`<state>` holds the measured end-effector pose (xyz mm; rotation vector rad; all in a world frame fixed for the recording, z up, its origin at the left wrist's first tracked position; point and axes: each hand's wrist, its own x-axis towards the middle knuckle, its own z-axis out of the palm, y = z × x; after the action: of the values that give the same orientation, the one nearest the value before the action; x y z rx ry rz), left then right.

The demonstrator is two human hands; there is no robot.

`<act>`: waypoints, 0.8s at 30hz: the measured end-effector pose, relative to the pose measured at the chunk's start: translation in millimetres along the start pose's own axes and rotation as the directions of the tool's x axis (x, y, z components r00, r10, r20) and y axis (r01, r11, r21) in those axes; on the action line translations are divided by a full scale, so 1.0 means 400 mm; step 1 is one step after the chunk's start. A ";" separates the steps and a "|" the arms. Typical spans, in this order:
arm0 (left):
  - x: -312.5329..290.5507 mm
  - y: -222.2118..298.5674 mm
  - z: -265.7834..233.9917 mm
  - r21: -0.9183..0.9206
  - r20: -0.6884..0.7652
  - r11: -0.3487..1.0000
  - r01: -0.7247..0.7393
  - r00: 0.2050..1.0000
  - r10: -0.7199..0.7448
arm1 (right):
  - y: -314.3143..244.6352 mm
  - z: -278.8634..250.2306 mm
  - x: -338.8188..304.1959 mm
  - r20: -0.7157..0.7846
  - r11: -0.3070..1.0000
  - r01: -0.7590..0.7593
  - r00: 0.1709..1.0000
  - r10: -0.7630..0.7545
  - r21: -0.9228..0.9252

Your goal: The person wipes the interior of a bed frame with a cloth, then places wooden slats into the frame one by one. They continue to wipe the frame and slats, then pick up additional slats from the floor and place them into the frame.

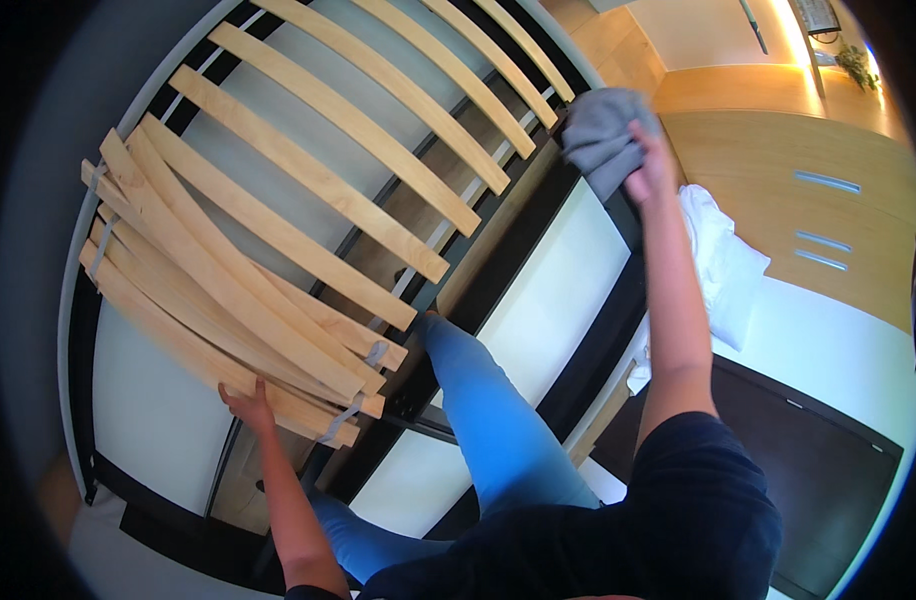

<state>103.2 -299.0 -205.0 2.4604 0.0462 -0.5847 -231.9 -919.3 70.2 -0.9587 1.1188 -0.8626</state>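
My right hand (652, 168), raised at the upper right, is closed on a bunched grey cloth (606, 140). Low on the left, my left hand (248, 405) grips the near edge of a pale wooden slat (188, 352), its fingertips partly hidden against the wood. That slat belongs to a loose, overlapping stack of curved slats (248, 300) joined by grey straps (342, 418). Beyond the stack, several more bed slats (328, 205) lie spaced out across the bed frame (76, 400).
Pale panels and dark beams show beneath the slats. My jean-clad legs stand among the frame parts, next to a white panel (543, 290). To the right are a white pillow (733, 280), a wooden cabinet (778, 150) with metal handles, and a dark panel (778, 460).
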 end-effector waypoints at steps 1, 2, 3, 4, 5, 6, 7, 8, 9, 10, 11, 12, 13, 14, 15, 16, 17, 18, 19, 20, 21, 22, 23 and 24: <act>-0.011 0.007 -0.003 0.088 -0.018 0.996 0.000 1.000 0.001 | -0.052 -0.046 0.084 -0.032 0.998 0.061 0.998 -0.061 -0.002; 0.000 0.004 0.003 0.032 0.002 0.999 -0.021 1.000 0.021 | -0.101 -0.148 0.193 -0.016 0.999 0.045 0.999 -0.045 0.013; 0.004 -0.014 -0.005 -0.008 -0.019 1.000 -0.016 1.000 0.016 | -0.126 -0.175 0.257 -0.004 1.000 -0.019 1.000 0.019 0.024; 0.001 0.001 0.016 -0.007 -0.030 0.999 -0.038 0.999 0.037 | -0.169 -0.348 0.337 -0.073 0.994 -0.051 0.996 0.045 -0.096; 0.002 0.004 0.007 0.023 -0.099 0.999 -0.029 0.995 0.031 | -0.146 -0.398 0.354 -0.014 0.984 -0.090 0.996 0.089 -0.155; 0.019 -0.022 0.009 -0.018 -0.112 1.000 -0.021 0.994 0.019 | -0.145 -0.465 0.355 0.034 0.970 -0.112 0.992 0.123 -0.216; 0.029 0.002 0.040 -0.006 -0.137 0.999 -0.049 0.989 0.047 | -0.115 -0.493 0.357 -0.255 0.930 -0.111 0.967 0.020 -0.350; 0.030 -0.020 0.015 -0.027 -0.138 0.999 -0.042 0.990 0.038 | -0.042 -0.412 0.344 -0.391 0.945 -0.137 0.920 0.010 -0.297; 0.007 0.018 0.013 0.115 -0.223 0.993 -0.017 0.974 0.042 | 0.037 -0.305 0.304 -0.528 0.863 -0.169 0.840 -0.127 -0.476; -0.001 0.014 0.005 0.173 -0.267 0.983 -0.065 0.957 0.110 | 0.092 -0.171 0.250 -0.635 0.744 -0.264 0.725 -0.267 -0.614; -0.010 0.042 0.006 0.136 -0.257 0.991 -0.001 0.966 0.036 | 0.158 -0.047 0.174 -0.573 0.401 -0.410 0.589 -0.569 -0.819; -0.013 0.082 0.003 0.089 -0.228 0.995 0.048 0.973 -0.026 | 0.223 0.042 0.109 -0.264 0.239 -0.146 0.759 -0.596 -0.960; -0.017 0.114 -0.002 0.052 -0.198 0.994 0.100 0.976 -0.088 | 0.313 0.102 0.044 0.076 0.081 0.148 0.818 -0.570 -0.986; -0.015 0.146 -0.009 0.018 -0.162 0.989 0.148 0.976 -0.143 | 0.399 0.173 -0.023 0.334 0.061 0.418 0.797 -0.503 -0.906; -0.020 0.148 -0.014 -0.005 -0.142 0.980 0.201 0.969 -0.200 | 0.503 0.282 -0.112 0.534 0.144 0.621 0.752 -0.386 -0.771; -0.020 0.138 -0.016 -0.060 -0.150 0.981 0.186 0.970 -0.193 | 0.588 0.392 -0.203 0.690 0.225 0.741 0.671 -0.271 -0.632; -0.024 0.124 -0.014 -0.118 -0.154 0.979 0.165 0.971 -0.183 | 0.662 0.496 -0.291 0.799 0.277 0.813 0.569 -0.191 -0.513; -0.031 0.115 -0.011 -0.174 -0.158 0.974 0.145 0.972 -0.173 | 0.691 0.620 -0.370 0.828 0.433 0.753 0.560 -0.024 -0.496; -0.026 0.132 -0.012 -0.196 -0.093 0.972 0.128 0.984 -0.149 | 0.738 0.688 -0.410 0.809 0.502 0.709 0.587 -0.032 -0.495; -0.020 0.152 -0.017 -0.218 -0.026 0.970 0.112 0.992 -0.120 | 0.788 0.752 -0.434 0.732 0.477 0.637 0.681 0.021 -0.606; -0.015 0.161 -0.025 -0.240 0.036 0.965 0.103 0.995 -0.097 | 0.824 0.813 -0.458 0.646 0.448 0.553 0.760 0.075 -0.702; -0.016 0.146 -0.026 -0.241 0.025 0.966 0.097 0.995 -0.094 | 0.830 0.868 -0.494 0.585 0.329 0.530 0.806 0.091 -0.782; -0.021 0.125 -0.021 -0.243 0.018 0.965 0.096 0.995 -0.095 | 0.826 0.917 -0.536 0.517 0.200 0.492 0.850 0.099 -0.847; -0.021 0.107 -0.017 -0.245 0.012 0.965 0.094 0.995 -0.094 | 0.821 0.951 -0.563 0.445 0.067 0.440 0.891 0.093 -0.895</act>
<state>105.3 -329.3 -173.1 2.2265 0.2234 -0.5834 114.7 -528.3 -103.9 -2.4104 1.1566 0.1839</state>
